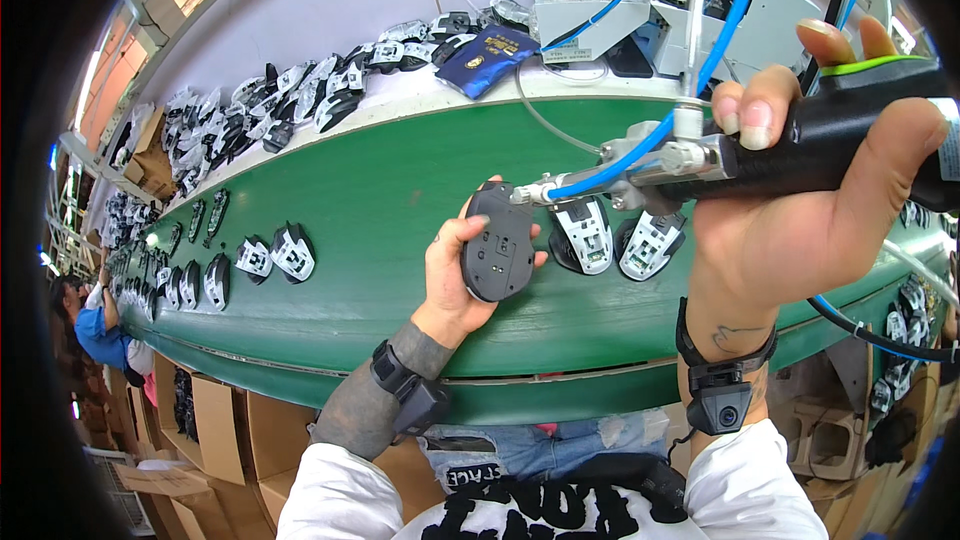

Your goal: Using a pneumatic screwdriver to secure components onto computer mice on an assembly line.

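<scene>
My left hand (450, 278) is closed around a black computer mouse (500, 255), its flat underside turned up toward me. In my right hand (775, 240) is a black power screwdriver (835, 135) with a metal feed head and a blue air hose (735, 30). Its tip (528, 194) meets the far end of the mouse's underside; whether it touches a screw is too small to tell. Just right of the mouse lie two opened mouse bodies (583, 237), white and black, on the green conveyor belt (400, 180).
More mouse bodies (292, 252) lie to the left on the belt. Along the back ledge is a long heap of mouse parts (320, 90), beside a blue packet (487, 60) and a white box (590, 30). A co-worker (100, 335) is at far left. Cardboard boxes (275, 430) stand below.
</scene>
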### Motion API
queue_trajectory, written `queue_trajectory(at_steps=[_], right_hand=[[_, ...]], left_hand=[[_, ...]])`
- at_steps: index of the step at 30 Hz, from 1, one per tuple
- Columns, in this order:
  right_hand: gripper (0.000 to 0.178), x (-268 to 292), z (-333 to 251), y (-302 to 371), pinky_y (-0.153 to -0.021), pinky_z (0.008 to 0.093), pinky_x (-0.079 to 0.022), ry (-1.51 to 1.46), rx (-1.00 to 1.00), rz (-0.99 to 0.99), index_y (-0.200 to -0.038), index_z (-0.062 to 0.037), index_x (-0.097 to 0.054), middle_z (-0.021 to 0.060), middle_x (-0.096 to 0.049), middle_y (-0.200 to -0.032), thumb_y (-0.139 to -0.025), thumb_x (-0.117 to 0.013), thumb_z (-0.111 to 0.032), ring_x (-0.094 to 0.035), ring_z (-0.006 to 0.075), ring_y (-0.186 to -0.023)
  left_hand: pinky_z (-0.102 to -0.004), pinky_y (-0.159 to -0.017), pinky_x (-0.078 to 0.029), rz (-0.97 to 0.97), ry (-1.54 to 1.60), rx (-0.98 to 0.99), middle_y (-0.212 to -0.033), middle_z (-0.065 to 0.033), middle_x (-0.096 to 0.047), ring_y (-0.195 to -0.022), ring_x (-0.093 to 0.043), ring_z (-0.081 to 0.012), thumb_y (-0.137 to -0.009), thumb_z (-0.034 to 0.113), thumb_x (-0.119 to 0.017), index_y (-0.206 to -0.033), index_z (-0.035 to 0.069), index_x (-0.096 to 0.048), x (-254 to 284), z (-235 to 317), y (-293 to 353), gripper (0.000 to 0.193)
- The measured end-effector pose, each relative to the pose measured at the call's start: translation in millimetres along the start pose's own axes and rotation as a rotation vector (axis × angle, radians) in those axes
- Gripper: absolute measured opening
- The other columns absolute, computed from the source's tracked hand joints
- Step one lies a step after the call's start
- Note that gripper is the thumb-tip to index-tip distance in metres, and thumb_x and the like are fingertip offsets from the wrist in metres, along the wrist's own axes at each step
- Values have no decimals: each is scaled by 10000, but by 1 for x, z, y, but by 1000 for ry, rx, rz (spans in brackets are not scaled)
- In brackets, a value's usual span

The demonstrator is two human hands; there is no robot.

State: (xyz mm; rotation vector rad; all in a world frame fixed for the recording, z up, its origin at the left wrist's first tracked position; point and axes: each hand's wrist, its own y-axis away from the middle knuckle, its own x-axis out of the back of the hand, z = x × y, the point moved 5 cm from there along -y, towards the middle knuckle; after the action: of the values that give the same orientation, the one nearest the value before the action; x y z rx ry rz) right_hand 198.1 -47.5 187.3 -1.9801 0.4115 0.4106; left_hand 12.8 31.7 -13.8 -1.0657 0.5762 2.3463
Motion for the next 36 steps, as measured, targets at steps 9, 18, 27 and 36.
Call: queue_trajectory(at_steps=[9,18,27,36], right_hand=[[554,-15,8,8,-618,329,-409,16,59,-32,-1237,-46,-404,99,-573,-1024,-940,-465,-509,-505,134,-584],[538,-5,14,5,-623,330,-416,3,-69,-43,-1215,-52,-412,86,-576,-1007,-931,-492,-502,-516,137,-579],[519,-8,8,8,-632,326,-423,-7,38,-48,-1202,-55,-424,101,-567,-1022,-933,-494,-493,-510,135,-580],[562,-16,4,11,-603,303,-399,61,-94,36,-1230,-31,-421,87,-549,-1005,-943,-453,-514,-462,113,-555]], left_hand=[[-486,-856,-508,10,29,-13,-1123,-169,-587,-1029,-586,-319,-803,303,-516,-1273,85,-470,8,-1,0,520],[-491,-846,-509,-126,30,-73,-1195,-172,-523,-1041,-573,-314,-768,301,-524,-1398,150,-335,-5,2,3,674],[-503,-827,-525,-150,73,-54,-1176,-147,-518,-1020,-583,-290,-783,250,-512,-1373,126,-368,-13,2,4,619],[-479,-830,-518,75,27,-210,-1183,-104,-525,-980,-588,-254,-819,289,-507,-1311,155,-425,27,22,-18,516]])
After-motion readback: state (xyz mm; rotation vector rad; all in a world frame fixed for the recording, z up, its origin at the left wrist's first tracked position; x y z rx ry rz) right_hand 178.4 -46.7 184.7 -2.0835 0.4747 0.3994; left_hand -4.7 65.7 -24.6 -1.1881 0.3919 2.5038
